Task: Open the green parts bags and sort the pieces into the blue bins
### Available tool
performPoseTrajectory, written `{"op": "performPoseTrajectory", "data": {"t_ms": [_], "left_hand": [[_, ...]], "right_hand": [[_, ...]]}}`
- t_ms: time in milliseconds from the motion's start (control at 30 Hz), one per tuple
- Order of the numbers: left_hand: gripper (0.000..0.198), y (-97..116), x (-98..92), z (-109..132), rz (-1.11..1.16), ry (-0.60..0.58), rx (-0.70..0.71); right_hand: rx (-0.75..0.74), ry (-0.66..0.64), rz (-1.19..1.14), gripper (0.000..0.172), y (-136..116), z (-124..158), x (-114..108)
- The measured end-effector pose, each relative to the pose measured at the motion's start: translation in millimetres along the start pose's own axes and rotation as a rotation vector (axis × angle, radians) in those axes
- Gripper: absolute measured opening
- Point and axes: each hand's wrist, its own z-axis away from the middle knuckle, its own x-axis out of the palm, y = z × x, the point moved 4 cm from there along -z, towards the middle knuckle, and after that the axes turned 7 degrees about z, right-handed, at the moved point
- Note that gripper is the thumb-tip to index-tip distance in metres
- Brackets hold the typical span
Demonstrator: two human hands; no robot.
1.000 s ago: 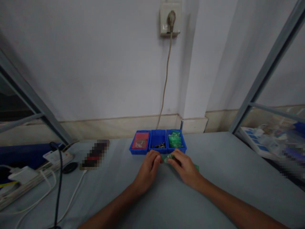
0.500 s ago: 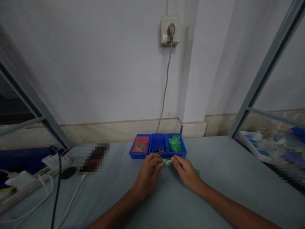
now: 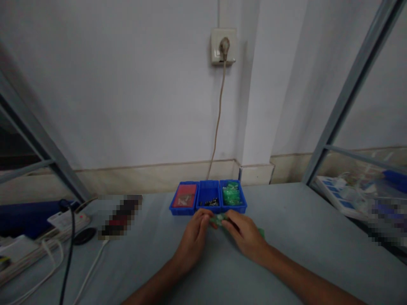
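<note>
A small green plastic packet (image 3: 218,219) with a pale patch is stretched between my hands, just in front of three blue bins. My left hand (image 3: 196,235) pinches its left end between thumb and fingers. At the other end, my right hand (image 3: 243,232) grips it, its fingers covering part of the packet. Another bit of green plastic (image 3: 261,232) peeks out beyond the right hand; most of it is hidden. The right bin (image 3: 244,207) holds several green packets (image 3: 232,195). Small dark and shiny metal pieces (image 3: 210,202) lie in the middle bin (image 3: 208,188).
The left bin (image 3: 173,209) contains something flat and red (image 3: 186,189) with a pale packet on it. Further left are a blurred phone-like object (image 3: 121,218), a round black disc (image 3: 84,236), a power strip (image 3: 71,224) and cables. A blue-and-white box (image 3: 335,197) lies far right.
Both hands keep hold of the green packet and have shifted slightly in their grip, with the right fingers further over it. The whole view has moved a little.
</note>
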Motion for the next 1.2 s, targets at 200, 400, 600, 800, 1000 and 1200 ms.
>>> {"op": "performPoseTrajectory", "data": {"t_ms": [200,400,600,800,1000,1200], "left_hand": [[0.035,-5.3,5.0,2.8,-0.093,-0.061,0.121],[0.014,-0.5,0.7,0.2,-0.132,-0.020,0.052],[0.040,-7.9,-0.1,-0.6,0.003,0.034,-0.157],[0.047,-11.4,4.8,2.2,0.086,-0.028,-0.217],[0.050,-7.0,4.7,2.6,0.017,-0.050,-0.184],[0.025,-3.7,3.2,0.3,-0.056,-0.032,-0.118]], "right_hand": [[0.172,0.003,-0.167,0.039,10.5,-0.2,5.0],[0.240,-0.040,-0.358,0.049,6.5,2.2,7.6],[0.019,0.038,-0.105,0.017,-4.0,3.0,-1.0],[-0.053,0.020,-0.052,0.043,-3.2,4.5,1.6],[0.060,0.053,-0.063,0.034,2.7,-0.5,-2.1],[0.029,0.065,-0.058,0.036,5.8,-5.8,-3.0]]}}
